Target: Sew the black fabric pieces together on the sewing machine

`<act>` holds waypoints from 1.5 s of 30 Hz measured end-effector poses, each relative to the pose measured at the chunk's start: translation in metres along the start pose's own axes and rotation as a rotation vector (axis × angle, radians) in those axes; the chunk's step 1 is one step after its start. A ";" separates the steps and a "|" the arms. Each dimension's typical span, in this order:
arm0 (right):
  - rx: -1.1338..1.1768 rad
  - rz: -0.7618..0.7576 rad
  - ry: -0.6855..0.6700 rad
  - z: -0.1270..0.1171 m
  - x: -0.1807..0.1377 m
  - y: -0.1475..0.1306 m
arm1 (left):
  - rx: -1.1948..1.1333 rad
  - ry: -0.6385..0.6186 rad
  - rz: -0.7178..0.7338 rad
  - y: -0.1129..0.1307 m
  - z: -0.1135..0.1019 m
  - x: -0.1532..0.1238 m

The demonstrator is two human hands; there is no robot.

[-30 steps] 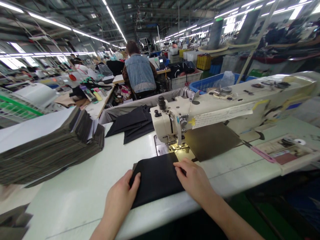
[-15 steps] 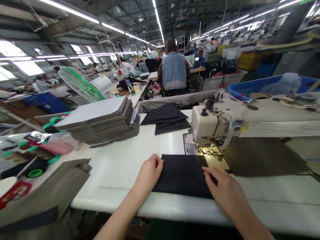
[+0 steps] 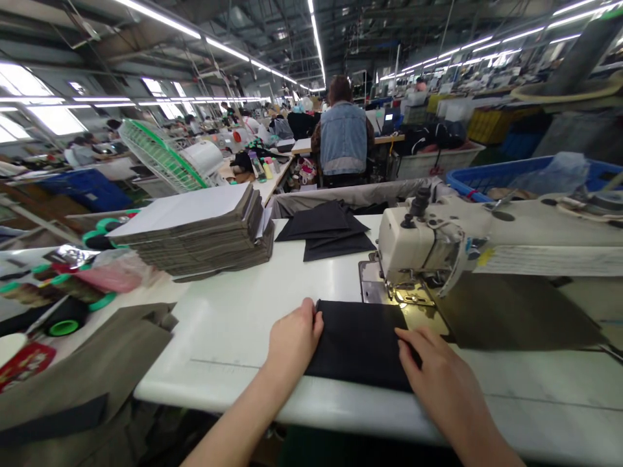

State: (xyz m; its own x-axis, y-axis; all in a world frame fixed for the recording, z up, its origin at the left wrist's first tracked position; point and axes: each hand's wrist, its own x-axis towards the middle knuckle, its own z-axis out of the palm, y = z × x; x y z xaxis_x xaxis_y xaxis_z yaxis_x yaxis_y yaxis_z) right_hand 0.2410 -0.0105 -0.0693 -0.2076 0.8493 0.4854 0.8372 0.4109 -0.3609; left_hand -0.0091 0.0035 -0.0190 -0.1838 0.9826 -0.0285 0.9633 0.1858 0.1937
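Observation:
A folded black fabric piece (image 3: 360, 344) lies flat on the white sewing table (image 3: 233, 318), in front of the needle area of a sewing machine (image 3: 413, 243). My left hand (image 3: 294, 334) is closed on its left edge near the far corner, thumb and fingers pinching the cloth. At the right edge, my right hand (image 3: 435, 363) pinches the fabric between thumb and fingertips, just in front of the brass-coloured needle plate (image 3: 413, 297). Several black fabric pieces (image 3: 324, 224) lie in a loose pile behind, left of the machine head.
A tall stack of grey-brown fabric panels (image 3: 195, 240) stands at the back left. Thread cones (image 3: 68, 316) and brown cloth (image 3: 102, 350) lie on the left. Beyond are a fan (image 3: 163, 155), a blue basket (image 3: 467, 181) and a seated person (image 3: 343, 136) facing away.
The view has shifted slightly. Both hands keep their pinch on the black fabric piece, which stays in nearly the same place; the left fingers look a little more curled.

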 end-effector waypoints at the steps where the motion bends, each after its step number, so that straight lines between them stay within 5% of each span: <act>1: -0.008 -0.045 0.009 0.000 0.000 0.000 | 0.034 0.060 0.079 -0.002 0.000 0.001; 5: 0.027 -0.249 -0.004 -0.001 0.005 0.006 | 0.040 0.124 0.746 -0.013 -0.004 0.010; 7: 0.029 -0.267 -0.056 -0.005 0.012 0.005 | -0.011 0.037 0.889 -0.010 -0.005 0.012; 12: -0.054 -0.112 -0.174 -0.011 0.039 -0.031 | -0.025 0.076 0.603 0.022 0.015 -0.008; 17: 0.227 -0.152 -0.112 0.020 0.039 -0.070 | 0.055 0.168 0.593 0.024 0.048 -0.022; 23: 0.131 -0.113 -0.081 0.019 0.001 -0.023 | 0.004 0.214 0.570 0.012 0.045 -0.018; 28: 0.134 -0.134 -0.075 -0.008 -0.009 0.014 | -0.039 0.146 0.596 0.038 0.037 -0.015; 33: 0.129 -0.138 -0.086 -0.007 0.006 0.013 | -0.106 -0.046 0.806 0.058 0.028 0.006; 45: 0.138 -0.087 -0.059 -0.001 0.014 0.009 | -0.162 -0.082 0.874 0.052 0.022 0.025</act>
State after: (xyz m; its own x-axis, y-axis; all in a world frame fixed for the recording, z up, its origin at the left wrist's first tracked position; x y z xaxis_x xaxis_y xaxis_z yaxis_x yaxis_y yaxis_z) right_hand 0.2461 0.0048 -0.0643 -0.3090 0.8246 0.4738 0.7381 0.5221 -0.4272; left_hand 0.0408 0.0384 -0.0309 0.6242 0.7712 0.1251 0.7120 -0.6274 0.3152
